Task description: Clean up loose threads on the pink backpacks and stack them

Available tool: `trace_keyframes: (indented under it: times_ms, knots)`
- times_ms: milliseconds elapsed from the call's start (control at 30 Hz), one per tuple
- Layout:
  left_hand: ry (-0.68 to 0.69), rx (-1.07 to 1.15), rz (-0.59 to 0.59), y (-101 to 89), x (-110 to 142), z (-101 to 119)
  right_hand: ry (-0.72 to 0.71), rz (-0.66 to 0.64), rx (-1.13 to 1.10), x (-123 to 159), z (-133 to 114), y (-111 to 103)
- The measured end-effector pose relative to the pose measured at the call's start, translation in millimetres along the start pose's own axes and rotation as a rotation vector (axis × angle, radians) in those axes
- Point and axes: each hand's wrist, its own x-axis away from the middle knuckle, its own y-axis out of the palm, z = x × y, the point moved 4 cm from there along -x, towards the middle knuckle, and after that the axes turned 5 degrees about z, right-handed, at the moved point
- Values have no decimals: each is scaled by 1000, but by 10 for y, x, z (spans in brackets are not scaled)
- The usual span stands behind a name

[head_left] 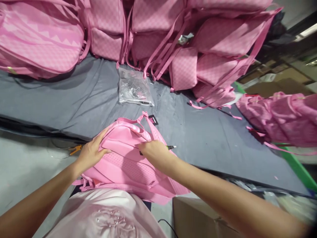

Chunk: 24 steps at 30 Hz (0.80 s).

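Note:
A pink backpack (123,168) rests against my lap and the table edge, its padded, perforated back panel facing up. My left hand (92,150) grips its upper left edge, with the thumb lying on the panel. Closed over the upper middle of the panel, my right hand (155,152) holds a slim black-and-green tool (171,147) with a pale tip poking out to the right. Its exact kind is hidden by my fingers. Just beyond the bag's top loop lies a black hang tag (153,120).
A clear plastic bag (135,87) of small items lies on the grey-covered table (210,132). Pink backpacks (153,19) line the far side, and more (284,119) fill a green-edged bin at right. An orange-handled tool (75,149) hangs at the near edge; a cardboard box (195,215) stands below.

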Motion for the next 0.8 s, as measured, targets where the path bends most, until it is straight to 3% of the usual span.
trace_keyframes:
  times_ms: [133, 233, 300, 400, 467, 533, 600, 667, 800]
  knots:
    - [-40, 34, -25, 116, 11, -19, 170, 89, -138, 286, 311, -15]
    - [-35, 100, 13, 79, 36, -57, 486, 399, -286, 339, 807, -66]
    - [-53, 214, -20, -43, 1, -76, 708, 533, -363, 280, 1198, 72]
    - [-168, 455, -104, -327, -240, -49, 829, 342, -501, -69, 1650, 527]
    - [-187, 448, 7, -530, -563, 47, 859, 286, -551, -365, 1847, 778]
    - [-64, 287, 139, -598, -999, 235, 872, 268, -592, -630, 1960, 960]
    - [134, 79, 109, -410, -1505, 453, 868, 230, -650, -803, 2010, 1104]
    - [279, -149, 41, -55, -2014, 589, 849, 179, -717, -871, 2034, 1214]
    - [363, -515, 37, 635, -2792, 613, 868, 210, -754, -831, 2077, 1241]
